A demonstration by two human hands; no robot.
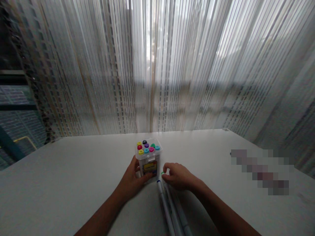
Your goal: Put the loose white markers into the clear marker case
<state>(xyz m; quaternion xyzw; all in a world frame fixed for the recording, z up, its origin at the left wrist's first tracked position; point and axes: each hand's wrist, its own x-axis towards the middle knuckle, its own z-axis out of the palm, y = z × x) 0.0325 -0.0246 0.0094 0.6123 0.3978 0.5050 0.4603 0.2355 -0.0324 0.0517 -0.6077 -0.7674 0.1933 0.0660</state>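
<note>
my left hand (134, 178) steadies the marker box (148, 159) mid-table; right fingers (167, 177) pinch a green-capped marker (162, 173); next, probably slot it in carefully.

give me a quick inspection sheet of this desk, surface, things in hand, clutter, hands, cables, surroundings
surface: white table, matte, bare over most of its area
things in hand: clear marker box standing upright, coloured caps showing at its top; grey markers lying side by side on the table near the person
clutter: a blurred patch at the right of the table, contents cannot be told
hands: left hand wraps the near side of the marker box; right hand pinches the green-capped end of one marker beside the box
cables: nothing seen
surroundings: sheer striped curtain behind the table, window and a building beyond; dark railing at far left
</note>
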